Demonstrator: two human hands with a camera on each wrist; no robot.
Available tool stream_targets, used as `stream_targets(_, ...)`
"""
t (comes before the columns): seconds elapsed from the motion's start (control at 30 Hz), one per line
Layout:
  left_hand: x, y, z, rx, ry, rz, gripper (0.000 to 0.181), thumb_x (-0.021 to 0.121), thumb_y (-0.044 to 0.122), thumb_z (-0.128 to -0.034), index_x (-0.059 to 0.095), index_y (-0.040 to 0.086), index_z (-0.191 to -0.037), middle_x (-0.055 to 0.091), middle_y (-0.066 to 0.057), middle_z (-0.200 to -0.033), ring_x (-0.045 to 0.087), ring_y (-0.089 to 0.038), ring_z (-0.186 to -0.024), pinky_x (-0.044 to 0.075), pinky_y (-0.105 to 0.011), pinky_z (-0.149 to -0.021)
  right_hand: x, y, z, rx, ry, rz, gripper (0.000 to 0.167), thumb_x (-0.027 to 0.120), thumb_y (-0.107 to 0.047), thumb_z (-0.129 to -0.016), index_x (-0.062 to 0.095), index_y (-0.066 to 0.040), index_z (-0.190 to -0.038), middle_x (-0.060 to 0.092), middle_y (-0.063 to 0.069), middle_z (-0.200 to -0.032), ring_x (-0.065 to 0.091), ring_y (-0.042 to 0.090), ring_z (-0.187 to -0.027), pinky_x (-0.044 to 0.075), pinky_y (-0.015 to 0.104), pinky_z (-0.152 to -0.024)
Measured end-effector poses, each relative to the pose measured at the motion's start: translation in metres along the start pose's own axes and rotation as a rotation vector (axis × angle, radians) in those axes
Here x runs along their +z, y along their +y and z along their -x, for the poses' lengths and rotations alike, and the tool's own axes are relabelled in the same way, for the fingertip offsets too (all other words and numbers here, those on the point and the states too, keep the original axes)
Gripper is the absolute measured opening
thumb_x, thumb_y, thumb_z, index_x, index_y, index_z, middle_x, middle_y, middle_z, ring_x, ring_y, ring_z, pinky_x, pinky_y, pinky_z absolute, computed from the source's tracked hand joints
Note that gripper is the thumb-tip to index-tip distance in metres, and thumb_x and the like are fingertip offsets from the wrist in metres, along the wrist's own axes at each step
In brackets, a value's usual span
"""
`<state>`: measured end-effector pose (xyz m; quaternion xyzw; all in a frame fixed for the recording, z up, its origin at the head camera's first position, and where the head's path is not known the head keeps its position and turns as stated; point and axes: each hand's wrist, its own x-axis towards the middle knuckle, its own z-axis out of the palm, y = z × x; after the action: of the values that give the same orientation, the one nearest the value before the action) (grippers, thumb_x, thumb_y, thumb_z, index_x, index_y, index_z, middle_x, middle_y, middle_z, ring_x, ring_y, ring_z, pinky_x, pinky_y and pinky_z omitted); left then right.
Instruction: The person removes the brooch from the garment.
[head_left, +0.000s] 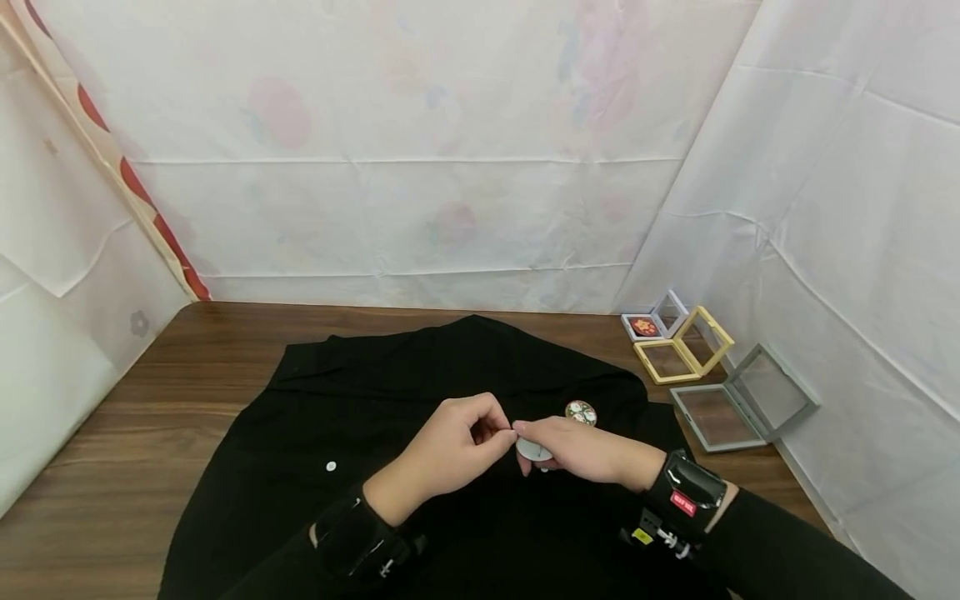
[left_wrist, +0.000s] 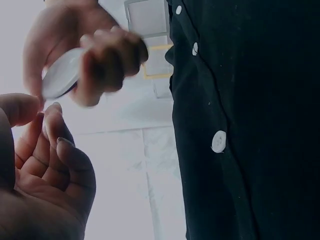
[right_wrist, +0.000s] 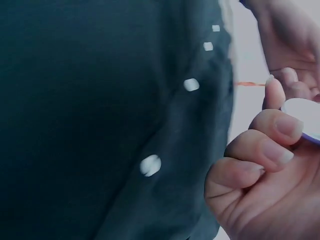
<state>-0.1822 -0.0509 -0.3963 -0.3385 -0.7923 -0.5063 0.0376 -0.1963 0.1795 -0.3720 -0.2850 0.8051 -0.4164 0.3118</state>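
My right hand (head_left: 573,450) holds a round pin badge (head_left: 534,450), its pale back facing up with a thin line across it. In the right wrist view the badge (right_wrist: 306,116) has a purple edge. The thumb and fingertip of my left hand (head_left: 461,442) meet in a pinch at the badge's rim; what exactly they grip there is too small to tell. Below both hands a black shirt (head_left: 360,392) with white buttons (left_wrist: 219,141) lies spread out. Just beyond my right hand, a floral round badge (head_left: 581,412) sits on the shirt.
At the right stand three opened display cases: a small white one (head_left: 672,311) with a red item (head_left: 643,327) in it, a yellow one (head_left: 705,340) and a grey one (head_left: 772,392). Pale cloth (head_left: 420,208) hangs around the wooden table (head_left: 172,400).
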Motion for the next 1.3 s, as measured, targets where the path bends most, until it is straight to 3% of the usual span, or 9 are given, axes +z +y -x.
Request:
stream_targets(0.2, 0.000, -0.003, -0.001, -0.063, -0.050, -0.056, 0.012, 0.068, 0.012, -0.0983, 0.065, 0.022, -0.092, 0.062, 0.013, -0.082, 0.058, -0.006, -0.070, 0.054, -0.026, -0.065, -0.001, 0.009, 0.027, 0.117, 0.037, 0.157, 0.051, 0.031, -0.047, -0.113, 0.069, -0.017, -0.096, 0.061, 0.003, -0.086, 0.053, 0.016, -0.073, 0.045, 0.032, -0.069)
stream_targets(0.33, -0.002, -0.004, -0.002, -0.086, -0.076, -0.127, 0.007, 0.068, 0.014, -0.0984, 0.066, 0.020, -0.095, 0.063, 0.013, -0.086, 0.060, -0.005, -0.075, 0.055, -0.027, -0.069, -0.006, 0.016, 0.043, 0.152, 0.064, 0.290, 0.043, 0.036, -0.047, -0.112, 0.068, -0.021, -0.097, 0.063, -0.005, -0.088, 0.057, 0.014, -0.075, 0.046, 0.035, -0.071)
stream_targets(0.4, -0.003, -0.006, -0.002, -0.101, -0.105, -0.198, 0.002, 0.068, 0.016, -0.0987, 0.067, 0.017, -0.100, 0.063, 0.012, -0.089, 0.060, -0.004, -0.078, 0.055, -0.027, -0.072, -0.010, 0.021, 0.050, 0.163, 0.072, 0.356, 0.042, 0.039, -0.046, -0.111, 0.067, -0.022, -0.092, 0.060, -0.006, -0.080, 0.054, 0.011, -0.067, 0.045, 0.033, -0.066)
stream_targets(0.5, -0.003, -0.011, -0.001, -0.123, -0.168, -0.326, 0.012, 0.068, 0.020, -0.0991, 0.068, 0.014, -0.109, 0.066, 0.007, -0.099, 0.062, -0.006, -0.087, 0.055, -0.030, -0.079, -0.017, 0.029, 0.061, 0.171, 0.087, 0.430, 0.038, 0.043, -0.044, -0.111, 0.067, -0.022, -0.091, 0.056, -0.009, -0.076, 0.052, 0.009, -0.066, 0.044, 0.032, -0.064)
stream_targets(0.7, -0.001, -0.020, -0.001, -0.177, -0.302, -0.510, 0.029, 0.068, 0.028, -0.1003, 0.069, 0.013, -0.124, 0.067, 0.002, -0.121, 0.063, -0.015, -0.110, 0.053, -0.038, -0.097, -0.035, 0.041, 0.080, 0.206, 0.149, 0.497, 0.028, 0.048, -0.042, -0.110, 0.069, -0.023, -0.109, 0.061, -0.013, -0.096, 0.057, 0.007, -0.083, 0.049, 0.036, -0.073)
stream_targets(0.9, 0.000, -0.022, 0.000, -0.247, -0.406, -0.650, 0.042, 0.070, 0.032, -0.0986, 0.065, 0.010, -0.134, 0.061, -0.006, -0.137, 0.057, -0.024, -0.127, 0.047, -0.045, -0.107, -0.065, 0.050, 0.088, 0.215, 0.256, 0.564, 0.035, 0.052, -0.038, -0.109, 0.067, -0.011, -0.125, 0.061, -0.006, -0.104, 0.057, 0.010, -0.091, 0.050, 0.039, -0.079)
stream_targets(1.07, 0.000, -0.022, 0.004, -0.334, -0.483, -0.725, 0.054, 0.071, 0.035, -0.0979, 0.059, 0.010, -0.145, 0.048, -0.013, -0.155, 0.043, -0.031, -0.144, 0.036, -0.049, -0.117, -0.095, 0.058, 0.085, 0.224, 0.310, 0.638, 0.043, 0.056, -0.032, -0.108, 0.060, 0.001, -0.135, 0.060, 0.004, -0.109, 0.057, 0.016, -0.092, 0.050, 0.041, -0.078)
stream_targets(1.3, 0.002, -0.020, 0.006, -0.354, -0.508, -0.765, 0.059, 0.070, 0.037, -0.0981, 0.055, 0.012, -0.149, 0.039, -0.014, -0.162, 0.034, -0.033, -0.150, 0.030, -0.047, -0.120, -0.128, 0.076, 0.075, 0.284, 0.376, 0.758, 0.051, 0.061, -0.027, -0.105, 0.052, 0.009, -0.141, 0.058, 0.027, -0.126, 0.063, 0.034, -0.103, 0.051, 0.048, -0.079)
